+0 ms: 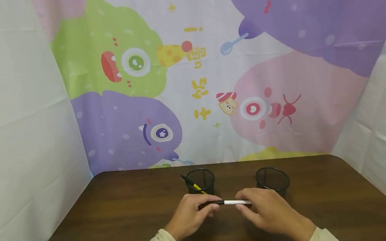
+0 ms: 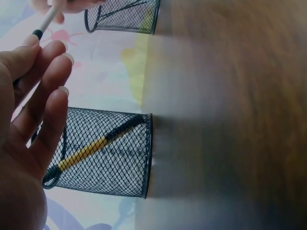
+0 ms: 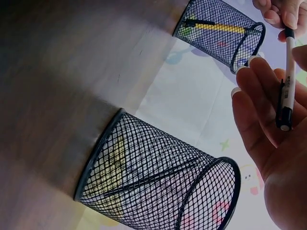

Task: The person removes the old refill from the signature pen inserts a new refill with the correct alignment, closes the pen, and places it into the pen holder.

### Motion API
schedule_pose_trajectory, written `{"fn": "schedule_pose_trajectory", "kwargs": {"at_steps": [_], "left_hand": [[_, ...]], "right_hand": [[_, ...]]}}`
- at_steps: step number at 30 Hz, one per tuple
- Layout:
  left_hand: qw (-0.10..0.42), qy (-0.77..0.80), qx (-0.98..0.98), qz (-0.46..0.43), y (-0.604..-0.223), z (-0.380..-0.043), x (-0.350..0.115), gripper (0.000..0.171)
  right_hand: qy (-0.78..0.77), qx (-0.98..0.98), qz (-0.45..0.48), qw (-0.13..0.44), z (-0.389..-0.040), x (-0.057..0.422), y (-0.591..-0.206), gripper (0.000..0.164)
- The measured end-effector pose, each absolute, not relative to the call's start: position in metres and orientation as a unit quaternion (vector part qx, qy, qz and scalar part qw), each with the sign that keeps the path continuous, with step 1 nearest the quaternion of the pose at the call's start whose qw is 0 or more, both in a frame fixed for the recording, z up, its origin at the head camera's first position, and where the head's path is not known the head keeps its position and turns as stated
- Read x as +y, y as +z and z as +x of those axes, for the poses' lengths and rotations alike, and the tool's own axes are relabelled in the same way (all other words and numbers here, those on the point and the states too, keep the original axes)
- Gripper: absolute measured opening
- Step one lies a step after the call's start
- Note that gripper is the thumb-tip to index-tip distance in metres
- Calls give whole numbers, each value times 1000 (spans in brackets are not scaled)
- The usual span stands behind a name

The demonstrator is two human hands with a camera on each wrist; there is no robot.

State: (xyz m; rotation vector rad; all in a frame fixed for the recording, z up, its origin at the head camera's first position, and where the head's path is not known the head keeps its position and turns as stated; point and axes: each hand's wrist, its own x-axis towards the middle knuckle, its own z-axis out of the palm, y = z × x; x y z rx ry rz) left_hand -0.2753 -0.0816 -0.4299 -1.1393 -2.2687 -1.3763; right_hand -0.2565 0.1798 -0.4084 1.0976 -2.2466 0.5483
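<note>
The left hand (image 1: pixel 192 215) is pinching the black end of a slim white-and-black plastic pen (image 1: pixel 234 202), the right hand (image 1: pixel 273 210) gripping its white barrel, nearer than the left black wire-mesh cup (image 2: pixel 115 163) and right black wire-mesh cup (image 3: pixel 148 167). It is probably feeling light, stiff, smooth; mid-barrel is offering balanced hold.

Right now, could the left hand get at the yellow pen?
Probably not yet: the left hand pinches the white pen, though the yellow pen leans in the mesh cup just beyond, its upper end uncovered.
</note>
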Motion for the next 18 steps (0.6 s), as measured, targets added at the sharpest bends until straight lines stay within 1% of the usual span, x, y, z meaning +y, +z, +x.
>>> {"fn": "schedule_pose_trajectory", "kwargs": {"at_steps": [6,13,18], "left_hand": [[140,-470,-779,-391,-431,-276,-81,21],[141,-467,-780,-392,-432,-275,-81,21],[134,-472,-777,-394,-432,-276,-81,21]], "right_hand": [[213,-849,404,267,-257,181,-409,3],[225,-852,400,252,-256,181,-408,6],[224,-850,401,258,-255,181,-407,7]]}}
